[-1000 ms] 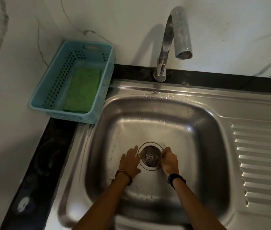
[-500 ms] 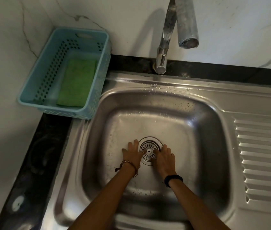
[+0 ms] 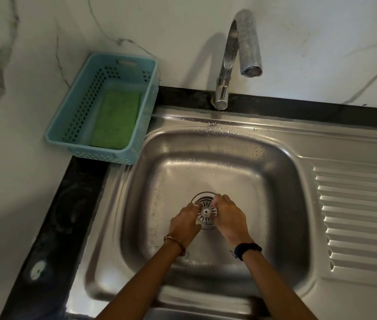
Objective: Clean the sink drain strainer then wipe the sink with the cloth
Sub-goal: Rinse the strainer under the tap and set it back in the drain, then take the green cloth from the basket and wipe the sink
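The round metal drain strainer (image 3: 206, 212) sits in the drain hole at the bottom of the steel sink (image 3: 282, 181). Its slots and centre knob show between my hands. My left hand (image 3: 184, 221) is at the strainer's left edge with curled fingertips on its rim. My right hand (image 3: 228, 218) is at the right edge, fingers curled onto the rim as well. A green cloth (image 3: 116, 120) lies flat inside the blue basket (image 3: 67, 125) at the back left.
A curved metal tap (image 3: 236, 54) stands behind the basin, spout over its back part. A ribbed draining board (image 3: 358, 215) lies to the right. A black counter strip (image 3: 51, 227) runs along the left. Marble walls close the back and left.
Both hands stayed at the drain; their fingers went from lying flat beside the strainer to curling onto its rim. The strainer now lies level in the hole. The view shifted slightly.
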